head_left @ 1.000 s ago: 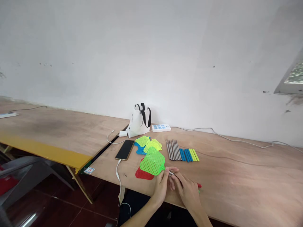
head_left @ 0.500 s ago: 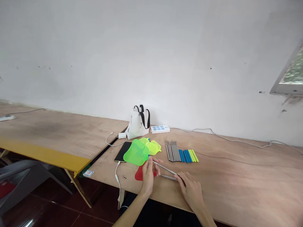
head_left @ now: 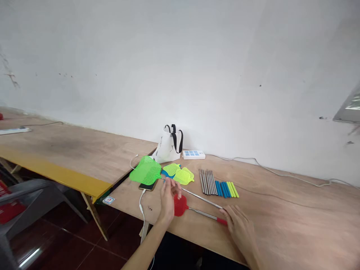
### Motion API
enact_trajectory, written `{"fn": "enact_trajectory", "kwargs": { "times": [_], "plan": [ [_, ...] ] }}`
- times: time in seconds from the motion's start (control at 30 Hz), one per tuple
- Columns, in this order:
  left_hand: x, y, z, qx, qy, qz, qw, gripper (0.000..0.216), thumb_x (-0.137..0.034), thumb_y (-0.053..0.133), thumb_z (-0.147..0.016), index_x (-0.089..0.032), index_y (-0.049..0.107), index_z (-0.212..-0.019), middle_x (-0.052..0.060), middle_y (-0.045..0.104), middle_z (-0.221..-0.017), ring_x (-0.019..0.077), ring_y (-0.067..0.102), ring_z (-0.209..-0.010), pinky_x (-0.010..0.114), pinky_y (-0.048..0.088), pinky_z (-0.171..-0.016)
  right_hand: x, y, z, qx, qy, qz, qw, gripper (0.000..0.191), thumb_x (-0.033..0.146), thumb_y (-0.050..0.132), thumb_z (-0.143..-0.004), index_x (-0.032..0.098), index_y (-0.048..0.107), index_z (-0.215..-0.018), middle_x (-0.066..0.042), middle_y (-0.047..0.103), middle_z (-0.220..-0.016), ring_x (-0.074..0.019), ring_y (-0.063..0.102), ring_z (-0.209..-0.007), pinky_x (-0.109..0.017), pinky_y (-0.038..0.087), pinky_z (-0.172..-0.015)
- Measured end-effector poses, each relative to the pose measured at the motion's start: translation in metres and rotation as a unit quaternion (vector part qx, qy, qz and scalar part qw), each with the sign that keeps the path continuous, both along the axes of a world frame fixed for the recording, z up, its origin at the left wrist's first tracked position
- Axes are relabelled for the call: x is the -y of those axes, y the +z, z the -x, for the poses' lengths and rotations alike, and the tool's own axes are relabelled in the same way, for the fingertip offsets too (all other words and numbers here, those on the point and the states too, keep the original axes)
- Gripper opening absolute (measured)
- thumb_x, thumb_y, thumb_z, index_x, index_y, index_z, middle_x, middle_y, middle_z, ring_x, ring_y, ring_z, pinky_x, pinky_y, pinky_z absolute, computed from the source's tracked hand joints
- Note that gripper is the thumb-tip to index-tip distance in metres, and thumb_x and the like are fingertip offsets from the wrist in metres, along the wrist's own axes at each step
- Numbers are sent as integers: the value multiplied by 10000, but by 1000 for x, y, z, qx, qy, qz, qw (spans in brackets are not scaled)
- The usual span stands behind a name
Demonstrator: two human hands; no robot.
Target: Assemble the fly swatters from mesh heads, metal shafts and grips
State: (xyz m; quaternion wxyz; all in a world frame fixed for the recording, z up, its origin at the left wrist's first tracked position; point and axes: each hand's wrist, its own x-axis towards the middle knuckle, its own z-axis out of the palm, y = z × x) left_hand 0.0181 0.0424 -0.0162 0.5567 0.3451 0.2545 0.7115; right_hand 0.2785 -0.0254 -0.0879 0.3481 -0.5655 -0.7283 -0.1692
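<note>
A fly swatter with a green perforated head (head_left: pixel 146 170) and a thin metal rod is stretched between my two hands, its head up at the left. My left hand (head_left: pixel 168 197) has its fingers closed about the rod just below the head. Over the rod's far end, my right hand (head_left: pixel 239 227) is closed, hiding whatever grip is there. Beneath them lies a red fly swatter (head_left: pixel 180 205) on the table, its red handle (head_left: pixel 221 221) beside my right fingers. Behind are yellow swatter heads (head_left: pixel 182 176) with a blue one partly under them.
Metal rods (head_left: pixel 208 182) lie in a row, followed by blue grips (head_left: pixel 223 189) and yellow grips (head_left: pixel 233 189). At the back stand a white bag (head_left: pixel 165 146) and a power strip (head_left: pixel 193 154). A phone (head_left: pixel 147 186) with a white cable lies near the table's left edge.
The green head has moved left and up, and my hands are farther apart with more of the rod showing between them. The red swatter is now less covered.
</note>
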Motion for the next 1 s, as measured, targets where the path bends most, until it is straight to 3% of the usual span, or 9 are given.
{"fn": "enact_trajectory", "kwargs": {
  "times": [0.2,0.33,0.5,0.67,0.83,1.0],
  "plan": [
    [-13,23,42,40,78,-39,995,534,-626,755,-789,-191,455,-713,-47,563,-605,63,474,-445,170,400,-443,-3,-16,-84,-3,-43,11,999,515,555,335,-1040,258,724,-880,-56,742,-948,-203,651,-851,-321,439,-785],
    [-11,27,46,26,54,-59,996,527,-622,746,-803,-190,460,-708,-42,563,-612,68,479,-448,182,410,-452,-3,-27,-113,-73,-80,73,991,561,672,355,-981,265,730,-890,-52,751,-960,-238,666,-903,-366,462,-825],
    [-6,29,39,18,32,-35,999,494,-607,737,-815,-192,482,-737,-33,600,-656,79,505,-441,198,415,-441,-2,-31,-108,-159,-95,127,975,566,724,413,-923,257,733,-914,-62,753,-990,-273,675,-955,-423,496,-868],
    [-8,22,33,-35,41,9,999,536,-674,703,-792,-151,590,-776,74,721,-865,118,599,-509,227,440,-444,-1,-28,-102,-171,-64,129,975,560,716,423,-930,252,735,-892,-60,751,-956,-253,681,-927,-386,511,-842],
    [-9,10,25,-49,57,1,997,540,-672,678,-810,-133,644,-824,105,751,-880,107,584,-481,225,440,-449,1,-25,-101,-133,-79,84,984,565,706,406,-953,255,731,-853,-41,742,-884,-228,670,-838,-350,471,-759],
    [-2,-1,2,-37,6,15,999,583,-704,611,-849,-130,663,-935,120,762,-927,82,550,-435,216,415,-422,3,-18,-88,-61,-60,17,996,518,612,396,-1011,246,720,-841,-29,708,-809,-189,621,-754,-328,392,-755]
  ]
}}
